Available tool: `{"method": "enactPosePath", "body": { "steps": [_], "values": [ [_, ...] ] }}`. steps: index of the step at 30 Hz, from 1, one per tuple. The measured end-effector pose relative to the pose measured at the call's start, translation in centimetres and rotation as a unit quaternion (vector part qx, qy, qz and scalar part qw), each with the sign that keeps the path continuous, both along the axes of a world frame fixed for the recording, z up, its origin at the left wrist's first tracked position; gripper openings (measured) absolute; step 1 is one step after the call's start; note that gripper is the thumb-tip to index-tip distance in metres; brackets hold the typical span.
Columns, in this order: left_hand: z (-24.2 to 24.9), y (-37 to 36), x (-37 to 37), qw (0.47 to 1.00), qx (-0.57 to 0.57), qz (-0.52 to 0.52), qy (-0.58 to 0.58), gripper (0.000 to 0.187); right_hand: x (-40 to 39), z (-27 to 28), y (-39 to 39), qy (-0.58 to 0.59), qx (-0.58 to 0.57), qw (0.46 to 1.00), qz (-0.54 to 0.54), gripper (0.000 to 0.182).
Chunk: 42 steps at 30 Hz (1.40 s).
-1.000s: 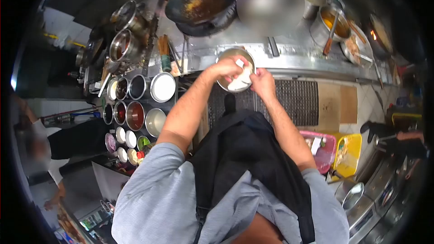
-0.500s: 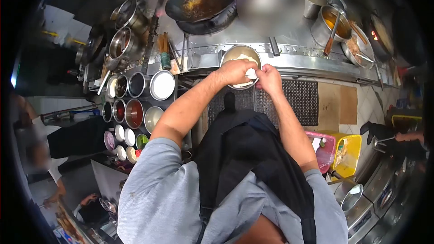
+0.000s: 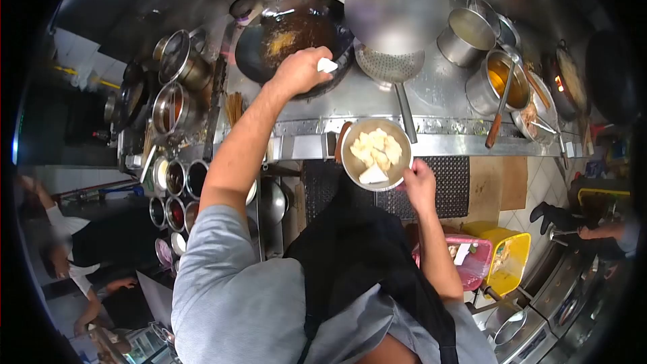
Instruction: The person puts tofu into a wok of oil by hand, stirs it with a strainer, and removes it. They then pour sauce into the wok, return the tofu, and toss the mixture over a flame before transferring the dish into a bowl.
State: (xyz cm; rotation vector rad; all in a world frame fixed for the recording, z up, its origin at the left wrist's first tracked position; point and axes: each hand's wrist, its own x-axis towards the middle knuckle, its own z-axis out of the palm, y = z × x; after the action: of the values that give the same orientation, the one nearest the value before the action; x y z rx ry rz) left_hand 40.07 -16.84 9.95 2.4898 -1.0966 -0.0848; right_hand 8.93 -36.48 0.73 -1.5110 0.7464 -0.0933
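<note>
My left hand (image 3: pixel 303 72) is closed around a small white piece (image 3: pixel 327 65) whose kind I cannot make out. It is over the near right side of a dark wok (image 3: pixel 251 54), which holds brown oil with a golden clump of bits (image 3: pixel 282 42). My right hand (image 3: pixel 420 178) grips the right edge of a metal bowl (image 3: pixel 350 172), its fingers partly hidden. Inside the bowl are several pale yellow pieces (image 3: pixel 376 147) and a white blocky piece (image 3: pixel 373 174). The bowl is at the counter's front edge.
A perforated strainer (image 3: pixel 391 65) rests right of the wok, its handle toward me. Steel pots (image 3: pixel 466 37) and an orange-liquid pot (image 3: pixel 502 81) stand farther right. Several seasoning containers (image 3: pixel 175 176) are at left. Pink (image 3: pixel 475 266) and yellow (image 3: pixel 515 259) bins sit lower right; other people work at both sides.
My left hand has moved from the bowl up and left to the wok, carrying a white piece. My right hand still holds the bowl. The view has shifted, and the strainer now shows.
</note>
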Motion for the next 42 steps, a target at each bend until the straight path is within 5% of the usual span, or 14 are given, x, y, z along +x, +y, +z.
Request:
{"method": "enactPosePath", "body": {
  "steps": [7,10,13,15,16,18,19,20,24,25,26,28,33,42],
  "values": [
    [-8.2,-5.1,17.4,0.953,0.252,-0.066,0.154,0.041,-0.2,0.9,-1.6,0.034,-0.023,0.998,-0.049,0.018],
    [-8.6,-5.4,22.6,0.952,0.005,0.075,-0.298,0.031,-0.6,0.5,-1.2,0.026,-0.011,0.998,-0.061,0.019],
    [13.3,-4.4,15.6,0.861,-0.064,0.236,-0.446,0.028,-0.7,1.8,-0.6,0.015,0.000,0.998,-0.064,0.017],
    [25.3,-2.6,6.6,0.661,-0.239,0.142,-0.697,0.014,-1.8,2.5,0.1,0.001,0.051,0.995,-0.080,0.015],
    [29.4,-1.1,2.6,0.657,-0.238,0.144,-0.701,0.014,-2.3,2.8,0.1,-0.003,0.043,0.997,-0.066,0.013],
    [37.7,1.4,-4.6,0.478,-0.179,0.211,-0.834,0.047,-3.0,3.2,0.2,-0.014,0.050,0.998,-0.048,0.012],
    [45.8,4.7,-5.8,0.397,-0.248,-0.018,-0.883,0.026,-3.3,3.4,0.3,-0.020,0.058,0.998,-0.034,0.011],
    [46.1,5.5,-8.4,0.393,-0.245,-0.020,-0.886,0.026,-3.5,3.5,0.4,-0.025,0.056,0.998,-0.023,0.011],
    [39.3,5.7,-21.0,0.583,-0.070,-0.076,-0.806,0.041,-4.7,2.6,1.1,-0.067,0.049,0.996,-0.013,0.011],
    [34.8,4.6,-24.2,0.783,-0.208,0.045,-0.585,0.034,-5.2,1.9,1.1,-0.069,0.043,0.997,-0.005,0.013],
    [29.7,3.5,-26.8,0.887,-0.314,0.169,-0.293,0.029,-5.4,1.5,1.3,-0.069,0.052,0.996,-0.011,0.013],
    [22.5,2.9,-28.0,0.978,-0.185,0.007,-0.091,0.028,-6.2,1.2,1.7,-0.056,0.050,0.997,-0.007,0.015],
    [1.5,1.2,-31.5,0.989,-0.005,0.038,0.141,0.028,-9.0,1.2,2.5,-0.040,0.028,0.999,0.005,0.018],
    [-4.4,0.1,-34.1,0.986,0.062,0.068,0.136,0.048,-10.0,1.6,3.5,-0.020,-0.030,0.999,0.009,0.018]
  ]
}}
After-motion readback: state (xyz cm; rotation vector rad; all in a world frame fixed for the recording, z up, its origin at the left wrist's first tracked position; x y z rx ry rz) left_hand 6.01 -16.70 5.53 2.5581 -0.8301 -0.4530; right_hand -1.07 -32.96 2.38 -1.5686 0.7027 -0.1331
